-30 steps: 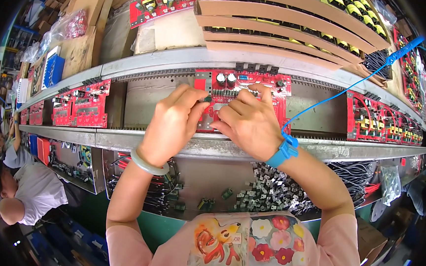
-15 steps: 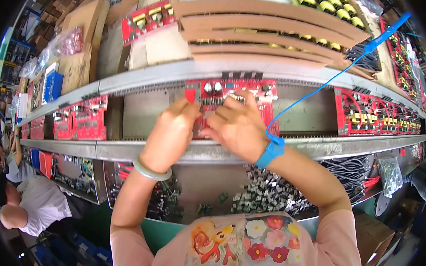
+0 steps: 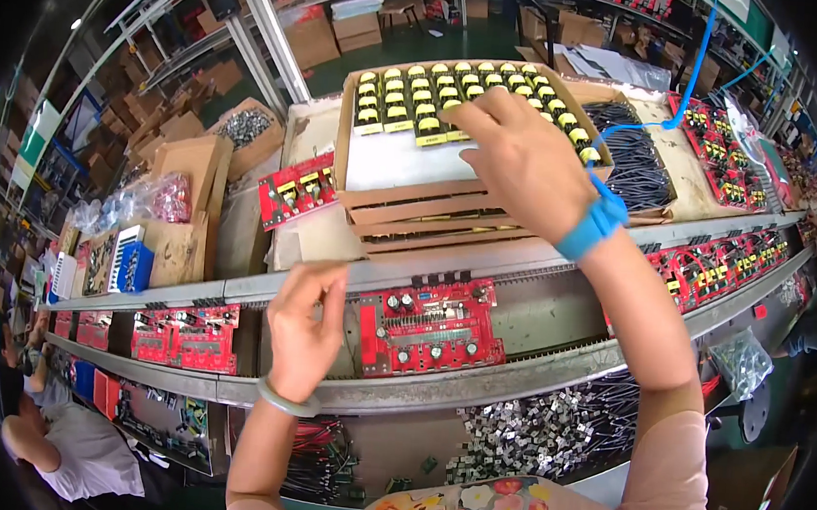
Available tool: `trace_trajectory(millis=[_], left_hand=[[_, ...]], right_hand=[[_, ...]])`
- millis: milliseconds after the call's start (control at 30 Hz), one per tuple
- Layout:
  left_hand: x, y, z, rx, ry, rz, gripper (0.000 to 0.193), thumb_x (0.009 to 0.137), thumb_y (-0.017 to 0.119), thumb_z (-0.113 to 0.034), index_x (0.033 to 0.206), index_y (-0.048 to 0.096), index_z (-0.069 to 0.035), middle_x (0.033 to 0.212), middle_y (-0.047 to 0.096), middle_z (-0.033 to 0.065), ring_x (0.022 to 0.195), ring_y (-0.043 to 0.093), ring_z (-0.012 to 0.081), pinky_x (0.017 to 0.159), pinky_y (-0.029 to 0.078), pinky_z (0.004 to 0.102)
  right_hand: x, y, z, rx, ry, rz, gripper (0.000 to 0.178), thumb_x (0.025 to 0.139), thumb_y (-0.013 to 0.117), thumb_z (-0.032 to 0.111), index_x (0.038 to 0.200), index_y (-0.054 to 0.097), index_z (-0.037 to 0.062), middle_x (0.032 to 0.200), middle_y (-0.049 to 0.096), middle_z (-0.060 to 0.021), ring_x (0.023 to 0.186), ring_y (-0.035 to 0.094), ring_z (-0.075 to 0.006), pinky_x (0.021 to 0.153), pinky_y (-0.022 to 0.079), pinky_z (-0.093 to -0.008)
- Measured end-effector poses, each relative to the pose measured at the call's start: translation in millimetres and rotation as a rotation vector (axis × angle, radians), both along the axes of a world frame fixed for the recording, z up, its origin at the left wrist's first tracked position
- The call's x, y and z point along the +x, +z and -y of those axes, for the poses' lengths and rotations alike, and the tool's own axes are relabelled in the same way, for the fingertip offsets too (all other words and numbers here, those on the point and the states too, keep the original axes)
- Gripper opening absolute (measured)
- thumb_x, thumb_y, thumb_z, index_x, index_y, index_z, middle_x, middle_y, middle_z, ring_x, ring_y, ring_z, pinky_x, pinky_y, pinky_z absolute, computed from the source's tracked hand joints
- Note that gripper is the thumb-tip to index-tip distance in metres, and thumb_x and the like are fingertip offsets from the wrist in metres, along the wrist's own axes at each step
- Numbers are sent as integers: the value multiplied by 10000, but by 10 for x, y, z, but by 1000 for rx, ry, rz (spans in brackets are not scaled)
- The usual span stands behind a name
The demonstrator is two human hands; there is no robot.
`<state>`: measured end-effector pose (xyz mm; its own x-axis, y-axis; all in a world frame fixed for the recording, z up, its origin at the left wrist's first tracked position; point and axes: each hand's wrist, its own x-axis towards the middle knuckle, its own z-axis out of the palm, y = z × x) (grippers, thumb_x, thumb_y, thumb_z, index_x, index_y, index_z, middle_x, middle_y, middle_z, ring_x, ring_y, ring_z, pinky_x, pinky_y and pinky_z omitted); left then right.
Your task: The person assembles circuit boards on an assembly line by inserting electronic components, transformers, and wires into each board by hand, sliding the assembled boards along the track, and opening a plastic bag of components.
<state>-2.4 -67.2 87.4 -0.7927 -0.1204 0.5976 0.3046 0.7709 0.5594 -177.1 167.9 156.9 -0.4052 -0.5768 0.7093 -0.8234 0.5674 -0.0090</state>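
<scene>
My right hand [image 3: 527,164], with a blue wrist strap [image 3: 592,227], reaches over a cardboard box [image 3: 345,146] of yellow-topped transformers [image 3: 396,98]. Its index finger and thumb are apart, beside the nearest transformers; contact is unclear. My left hand [image 3: 304,328] is raised at the left end of a red circuit board [image 3: 436,337], its fingers curled in to the thumb. Whatever it may hold is hidden. A pale bangle [image 3: 287,400] circles that wrist. The board lies on the conveyor between metal rails, carrying capacitors and a row of pins, with neither hand on it.
More red boards stand on the line at left [image 3: 185,337] and right [image 3: 725,268]. Black cables [image 3: 628,157] lie right of the box. A blue cord [image 3: 696,67] runs up from the strap. Below the rail are small metal-and-green parts [image 3: 529,434]. A co-worker [image 3: 83,441] is at lower left.
Both hands have left the red board. The right has moved up and forward to the transformer box; the left has drawn slightly back. The view has tilted up, showing more of the box.
</scene>
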Motion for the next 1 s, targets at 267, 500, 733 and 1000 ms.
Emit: trace_trajectory(millis=[267, 500, 733, 1000], left_hand=[[-1359, 733, 169, -380, -117, -30, 319, 797, 736, 38, 1112, 715, -7, 1120, 656, 184, 1103, 626, 395, 992, 493, 450], [-2017, 827, 326, -533, -142, 178, 433, 762, 798, -35, 1186, 713, -25, 1205, 659, 197, 1145, 642, 382, 999, 513, 462], [-1707, 739, 380, -385, 14, -63, 321, 896, 714, -63, 1212, 691, -11, 1114, 688, 191, 1012, 701, 347, 885, 569, 437], [-320, 650, -8, 1106, -400, 275, 429, 998, 646, -29, 1397, 525, 70, 1200, 674, 154, 1138, 679, 235, 1010, 566, 325]], right_hand=[[-441, 22, 439, 605, -54, -189, 383, 856, 647, 97, 1213, 709, 218, 1150, 609, -147, 1050, 680, -319, 727, 637, -409], [-473, -80, 365, 528, -77, -187, 345, 805, 679, 61, 1134, 711, 160, 1074, 658, -130, 1034, 698, -313, 791, 630, -373], [-408, -193, 342, 161, -28, -93, 417, 827, 616, -4, 1196, 700, 170, 1136, 696, -109, 1052, 696, -310, 854, 600, -390], [-757, -147, 113, -225, 204, -145, 380, 926, 573, -52, 1264, 673, 91, 1255, 674, -147, 1071, 683, -336, 865, 593, -384]])
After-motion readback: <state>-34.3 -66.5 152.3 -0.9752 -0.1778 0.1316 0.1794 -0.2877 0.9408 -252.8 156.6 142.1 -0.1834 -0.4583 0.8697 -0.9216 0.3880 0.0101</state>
